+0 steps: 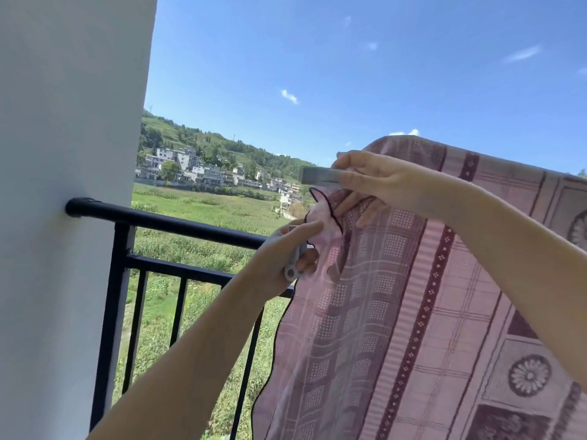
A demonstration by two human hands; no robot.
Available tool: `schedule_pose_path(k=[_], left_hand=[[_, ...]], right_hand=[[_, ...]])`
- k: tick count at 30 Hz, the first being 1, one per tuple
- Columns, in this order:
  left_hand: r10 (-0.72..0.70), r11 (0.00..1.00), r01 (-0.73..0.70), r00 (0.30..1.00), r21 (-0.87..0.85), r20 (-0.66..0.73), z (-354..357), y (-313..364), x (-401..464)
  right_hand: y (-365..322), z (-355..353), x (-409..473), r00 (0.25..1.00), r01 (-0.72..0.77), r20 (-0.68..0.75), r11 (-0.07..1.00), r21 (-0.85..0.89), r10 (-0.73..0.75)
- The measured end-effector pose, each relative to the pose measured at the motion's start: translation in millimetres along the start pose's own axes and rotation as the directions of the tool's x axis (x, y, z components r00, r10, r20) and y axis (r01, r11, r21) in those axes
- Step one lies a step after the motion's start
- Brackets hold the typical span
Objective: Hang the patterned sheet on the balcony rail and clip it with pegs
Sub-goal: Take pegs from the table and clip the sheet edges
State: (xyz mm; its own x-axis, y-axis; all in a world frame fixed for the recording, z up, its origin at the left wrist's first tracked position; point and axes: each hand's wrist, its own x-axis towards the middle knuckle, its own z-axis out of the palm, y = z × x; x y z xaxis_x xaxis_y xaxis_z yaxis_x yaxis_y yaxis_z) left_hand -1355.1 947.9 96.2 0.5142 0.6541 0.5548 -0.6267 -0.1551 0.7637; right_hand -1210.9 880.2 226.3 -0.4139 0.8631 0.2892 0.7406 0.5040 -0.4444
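The right hand (374, 182) grips a grey peg (319, 176) and the patterned sheet (413, 296) corner, while the left hand (286, 252) grips another peg (293, 265) at the balcony rail (178, 222).

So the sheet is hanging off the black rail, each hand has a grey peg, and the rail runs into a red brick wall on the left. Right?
Not quite: the head view shows the wall is plain white, not red brick. The rest stands: the patterned sheet hangs off the black rail, and the left hand and right hand each hold a grey peg.
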Motion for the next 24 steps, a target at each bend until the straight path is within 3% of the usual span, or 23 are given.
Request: schedule_pose_path(k=[4,8,10,12,14,15,17,19,22,24], left_hand=[[0.037,0.996,-0.034,0.999,0.076,-0.033,7,-8,-2],[0.173,0.94,-0.102,0.965,0.325,-0.196,7,-10,-1],[0.357,0.831,-0.165,0.891,0.531,-0.281,8,-7,-1],[0.572,0.691,-0.213,0.745,0.691,-0.343,9,-5,-2],[0.735,0.54,-0.262,0.609,0.8,-0.297,18,-2,-4],[0.761,0.467,-0.244,0.6,0.85,-0.245,23,-1,-4],[0.676,0.385,-0.099,0.707,0.917,-0.208,28,-3,2],[0.513,0.431,0.007,0.821,0.902,-0.251,24,-6,11],[0.317,0.758,-0.044,0.897,0.651,-0.308,20,-3,18],[0.186,0.877,0.002,0.921,0.48,-0.343,19,0,23]], right_hand=[[-4,-2,23,0.994,-0.089,0.069,0.996,0.022,0.087],[-12,-10,27,0.988,-0.12,0.103,0.992,0.034,0.116],[-14,-13,26,0.992,-0.094,0.092,0.991,0.1,0.085],[-13,-14,26,0.995,-0.072,0.082,0.977,0.201,0.056],[-10,-12,27,0.998,-0.047,0.053,0.952,0.301,0.032],[-8,-11,27,0.999,-0.034,0.027,0.94,0.34,0.026],[-9,-9,28,1.0,0.005,-0.03,0.916,0.4,0.008],[-13,-8,30,0.997,0.056,-0.077,0.89,0.453,-0.024],[-23,-11,33,0.992,0.111,-0.107,0.88,0.462,-0.069],[-26,-13,33,0.992,0.114,-0.097,0.9,0.42,-0.081]])
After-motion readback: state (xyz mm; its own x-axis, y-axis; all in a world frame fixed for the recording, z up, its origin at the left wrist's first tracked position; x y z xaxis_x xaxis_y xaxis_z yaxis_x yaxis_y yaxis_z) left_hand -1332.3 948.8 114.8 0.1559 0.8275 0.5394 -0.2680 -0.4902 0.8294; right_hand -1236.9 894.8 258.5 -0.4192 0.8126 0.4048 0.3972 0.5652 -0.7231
